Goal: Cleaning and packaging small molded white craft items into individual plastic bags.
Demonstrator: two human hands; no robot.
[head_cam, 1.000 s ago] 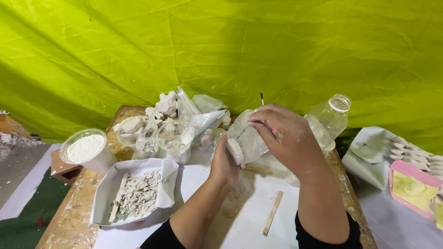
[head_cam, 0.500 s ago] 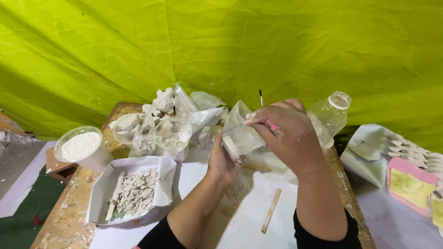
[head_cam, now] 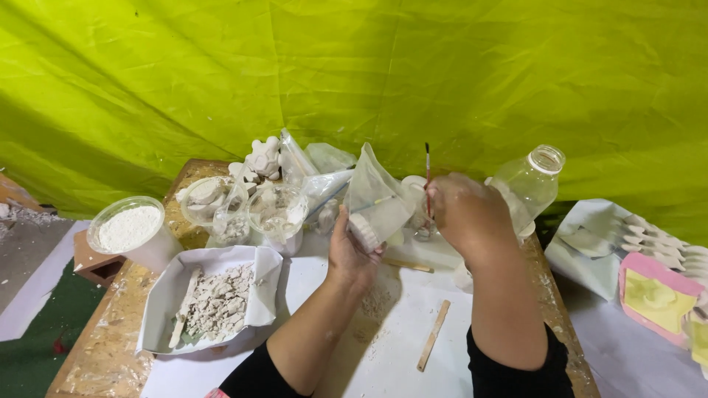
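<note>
My left hand [head_cam: 352, 252] holds a small white plaster piece [head_cam: 364, 231] together with a clear plastic bag [head_cam: 376, 199] that stands up above the fingers. Just right of it, my right hand [head_cam: 464, 217] grips a thin red-handled brush [head_cam: 427, 179] upright, its tip pointing up. Both hands hover over a white sheet [head_cam: 391, 332] on the wooden table [head_cam: 88, 361]. White crumbs lie on the sheet under my left wrist.
A clear plastic bottle [head_cam: 529, 184] lies tilted behind my right hand. A tub of white powder [head_cam: 129, 230] and a paper tray of plaster chips [head_cam: 214, 302] sit at left. Clear cups with plaster pieces [head_cam: 243, 206] stand behind. A wooden stick [head_cam: 434, 335] lies on the sheet. A pink mould [head_cam: 656, 298] sits at right.
My right hand has drawn back to the right, off the bag, so the brush now stands clear beside it. My left hand still holds the piece and bag.
</note>
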